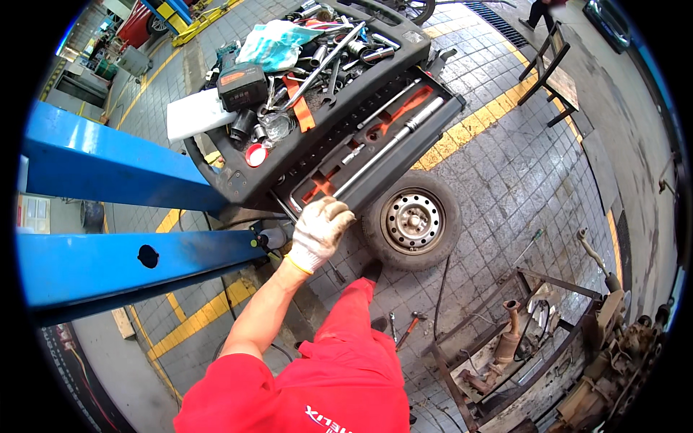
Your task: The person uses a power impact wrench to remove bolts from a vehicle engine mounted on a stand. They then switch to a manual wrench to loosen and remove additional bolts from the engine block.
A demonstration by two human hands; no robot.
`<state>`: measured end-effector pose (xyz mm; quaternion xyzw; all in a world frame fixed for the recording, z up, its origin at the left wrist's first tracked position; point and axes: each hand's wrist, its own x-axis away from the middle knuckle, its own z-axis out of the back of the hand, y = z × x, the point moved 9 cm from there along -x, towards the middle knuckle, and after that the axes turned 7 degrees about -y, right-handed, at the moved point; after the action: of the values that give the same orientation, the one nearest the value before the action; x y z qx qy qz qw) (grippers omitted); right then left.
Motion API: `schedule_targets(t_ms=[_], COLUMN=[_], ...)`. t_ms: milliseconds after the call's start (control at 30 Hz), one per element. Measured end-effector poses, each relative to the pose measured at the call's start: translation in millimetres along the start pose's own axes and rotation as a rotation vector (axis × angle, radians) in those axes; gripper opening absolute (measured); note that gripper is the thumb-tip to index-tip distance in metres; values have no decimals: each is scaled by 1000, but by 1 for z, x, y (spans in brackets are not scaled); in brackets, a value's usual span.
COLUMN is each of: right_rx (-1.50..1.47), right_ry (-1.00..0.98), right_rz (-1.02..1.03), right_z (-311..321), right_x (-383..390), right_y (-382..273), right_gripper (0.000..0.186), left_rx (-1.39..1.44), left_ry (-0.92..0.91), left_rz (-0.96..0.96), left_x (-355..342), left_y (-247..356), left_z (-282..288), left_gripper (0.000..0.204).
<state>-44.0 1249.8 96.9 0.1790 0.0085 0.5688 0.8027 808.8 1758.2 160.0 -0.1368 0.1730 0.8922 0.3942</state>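
My left hand point(324, 226), in a white work glove with a yellow cuff, has its fingers curled at the near end of an open tool drawer point(388, 159), by a long steel bar point(390, 144) lying in it. I cannot make out whether it grips the bar or the drawer. The drawer holds orange-handled tools point(408, 107) and sockets. On the black cart top point(238, 173) above lie loose wrenches point(330, 90), a turquoise cloth point(273, 45), a black battery pack point(242, 88) and a white block point(198, 115). My right hand is out of view.
Blue lift beams point(108, 263) stand left. A wheel point(413, 222) lies by my foot point(372, 271), near a hammer point(409, 325). A metal frame with rusty exhaust parts point(509, 339) stands lower right. A chair point(559, 86) and another person's legs point(534, 14) are upper right.
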Motion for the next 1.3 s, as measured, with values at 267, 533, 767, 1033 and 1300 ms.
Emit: schedule_targets(t_ms=[267,533,767,1033,1300], right_rx=[119,-272,-303,-265,-203], right_ry=[-214,-155,-148,-213,-254], right_rz=[84,108,125,89,95], right_z=[-37,-78,-106,-143,-122], right_x=[80,93,123,143,153], right_y=[-44,-20,3,8,-12], right_gripper=[89,73,67,72,68], left_rx=[214,136,1934,2111,2130], left_ry=[35,-272,755,1005,1228], left_rz=[153,661,1738,1377,1331], left_x=[-20,10,64,15,36], left_y=[-30,-129,-212,-206,-249], left_z=[-28,-131,-229,-193,-227], left_gripper=[29,41,24,22,26])
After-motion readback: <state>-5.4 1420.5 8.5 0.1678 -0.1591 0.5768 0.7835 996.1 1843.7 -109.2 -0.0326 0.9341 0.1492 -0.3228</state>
